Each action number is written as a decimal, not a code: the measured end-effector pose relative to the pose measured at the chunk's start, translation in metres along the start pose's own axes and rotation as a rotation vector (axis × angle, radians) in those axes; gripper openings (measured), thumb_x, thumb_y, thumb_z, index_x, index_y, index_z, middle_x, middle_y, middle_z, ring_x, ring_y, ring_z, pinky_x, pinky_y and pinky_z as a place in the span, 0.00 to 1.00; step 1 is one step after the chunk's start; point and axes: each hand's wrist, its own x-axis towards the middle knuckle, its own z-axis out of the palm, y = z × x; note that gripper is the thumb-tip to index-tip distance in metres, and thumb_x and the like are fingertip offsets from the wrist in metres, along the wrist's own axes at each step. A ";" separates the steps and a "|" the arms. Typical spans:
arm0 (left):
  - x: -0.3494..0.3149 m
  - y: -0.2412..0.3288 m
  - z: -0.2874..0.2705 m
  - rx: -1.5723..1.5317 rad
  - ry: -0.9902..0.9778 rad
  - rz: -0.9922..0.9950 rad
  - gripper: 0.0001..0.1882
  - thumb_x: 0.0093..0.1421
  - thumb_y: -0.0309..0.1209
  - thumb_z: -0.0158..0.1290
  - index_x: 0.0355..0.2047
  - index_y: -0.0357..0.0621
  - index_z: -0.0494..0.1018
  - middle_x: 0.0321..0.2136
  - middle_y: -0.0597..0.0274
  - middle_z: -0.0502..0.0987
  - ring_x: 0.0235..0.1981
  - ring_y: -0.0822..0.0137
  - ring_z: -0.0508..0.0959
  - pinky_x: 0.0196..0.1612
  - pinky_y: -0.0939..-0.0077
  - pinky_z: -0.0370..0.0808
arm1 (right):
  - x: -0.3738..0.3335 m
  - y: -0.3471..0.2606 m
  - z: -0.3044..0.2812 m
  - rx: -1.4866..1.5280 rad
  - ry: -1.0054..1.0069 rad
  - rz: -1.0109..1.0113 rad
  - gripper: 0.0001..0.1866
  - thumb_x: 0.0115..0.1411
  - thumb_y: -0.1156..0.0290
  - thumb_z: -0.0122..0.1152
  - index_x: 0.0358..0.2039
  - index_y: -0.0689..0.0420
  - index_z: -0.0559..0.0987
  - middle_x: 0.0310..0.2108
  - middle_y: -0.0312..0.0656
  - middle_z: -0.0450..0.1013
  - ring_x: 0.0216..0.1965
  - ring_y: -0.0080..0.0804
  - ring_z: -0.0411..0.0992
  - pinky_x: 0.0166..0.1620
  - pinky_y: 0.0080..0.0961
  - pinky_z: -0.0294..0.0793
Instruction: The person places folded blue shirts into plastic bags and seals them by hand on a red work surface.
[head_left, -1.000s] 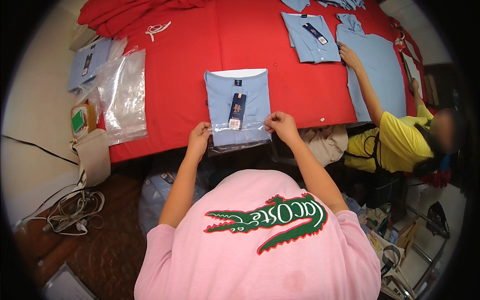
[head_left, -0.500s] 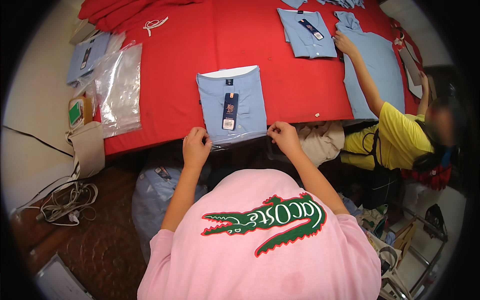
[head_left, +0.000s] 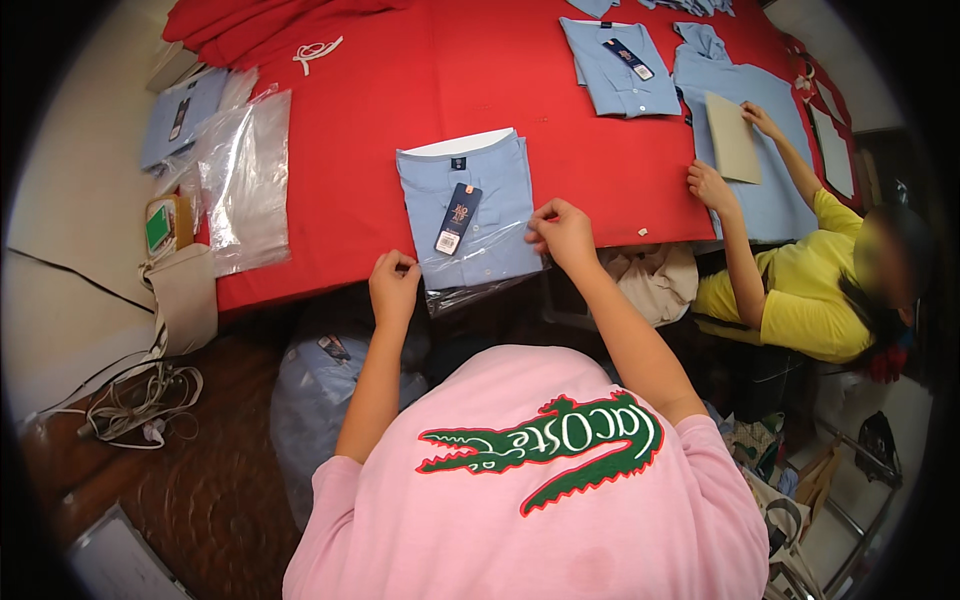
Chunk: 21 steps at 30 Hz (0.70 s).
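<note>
The right hand, now higher, and left hand pinch the clear bag; the folded shirt (collar away from the person) lies lengthwise front-to-back.

Free cloth left of shirt, plastic bags beyond

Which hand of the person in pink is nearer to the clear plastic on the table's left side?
Left. The left hand is right of the clear plastic, beside the folded blue shirt; the right hand is farther right, by that shirt's right edge.
</note>
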 end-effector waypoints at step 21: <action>0.032 0.026 -0.012 0.052 -0.081 0.199 0.07 0.64 0.26 0.65 0.36 0.35 0.80 0.35 0.55 0.82 0.36 0.59 0.82 0.39 0.66 0.77 | -0.002 0.037 0.013 -0.080 0.027 -0.402 0.08 0.67 0.80 0.65 0.45 0.67 0.79 0.36 0.42 0.77 0.37 0.26 0.81 0.42 0.25 0.81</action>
